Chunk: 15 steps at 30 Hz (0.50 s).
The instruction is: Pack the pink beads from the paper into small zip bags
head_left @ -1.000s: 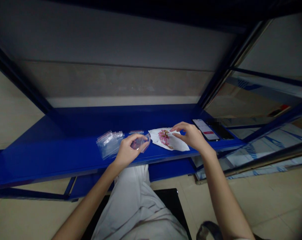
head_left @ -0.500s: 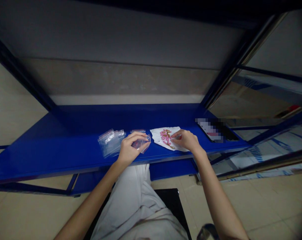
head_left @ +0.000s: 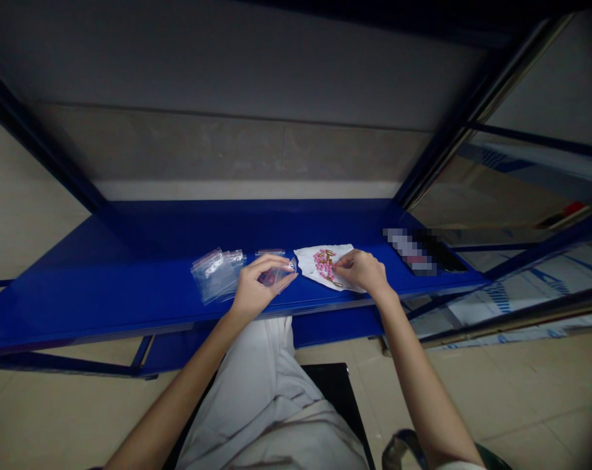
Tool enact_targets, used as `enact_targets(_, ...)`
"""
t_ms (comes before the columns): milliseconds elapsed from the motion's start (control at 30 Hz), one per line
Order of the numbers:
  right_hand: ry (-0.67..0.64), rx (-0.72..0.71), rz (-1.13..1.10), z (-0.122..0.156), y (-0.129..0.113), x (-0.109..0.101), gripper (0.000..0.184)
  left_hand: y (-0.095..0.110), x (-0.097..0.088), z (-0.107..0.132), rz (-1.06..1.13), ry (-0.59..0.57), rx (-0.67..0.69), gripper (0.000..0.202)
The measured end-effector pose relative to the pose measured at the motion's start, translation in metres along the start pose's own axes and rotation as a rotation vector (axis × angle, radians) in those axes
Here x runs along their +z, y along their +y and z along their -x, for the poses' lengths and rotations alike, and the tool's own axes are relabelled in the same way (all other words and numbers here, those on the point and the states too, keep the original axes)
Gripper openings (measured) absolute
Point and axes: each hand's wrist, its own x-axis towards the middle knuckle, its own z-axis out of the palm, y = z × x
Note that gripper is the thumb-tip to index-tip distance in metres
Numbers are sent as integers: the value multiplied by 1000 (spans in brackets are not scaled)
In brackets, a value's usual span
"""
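My left hand [head_left: 257, 282] is closed on a small clear zip bag [head_left: 282, 275], its mouth held apart between thumb and fingers. Something reddish-pink shows through the plastic. On a sheet of white paper [head_left: 309, 258] lies a heap of small pink pills [head_left: 324, 261], with several gold-brown capsules [head_left: 338, 284] among them. My right hand [head_left: 367, 269] is over the right part of the paper, thumb and fingertips pinched together at the heap's edge. Whatever those fingertips hold is too small to make out.
Several flat clear zip bags [head_left: 217, 274] lie overlapped to the left of my left hand. Another bag [head_left: 270, 252] lies behind it. A dark flat object, partly pixelated [head_left: 452, 261], is at the right of the blue shelf [head_left: 129, 261]. Blue uprights [head_left: 423, 163] frame both sides.
My right hand stays at the heap, its fingertips drawn a little closer together and slightly left. The left hand keeps its hold on the bag. The view has shifted slightly.
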Motion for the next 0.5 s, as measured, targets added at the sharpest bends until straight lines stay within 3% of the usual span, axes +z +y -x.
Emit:
enact_targets(200,26,-20,-74,0,4,-3,16,-1,0,1,12,-10,-2,9)
enact_targets(333,111,-40,-300,-1,6,-6,18,4,-2,2,75,-37,-15,8)
enact_targets(400,144,-71,-416,-1,3,-7,20,12,0,6,150,-139,-39,7)
enact_targets(500,159,-126,-593,-2,-8,-11,24,27,12,19,280,-423,-76,8)
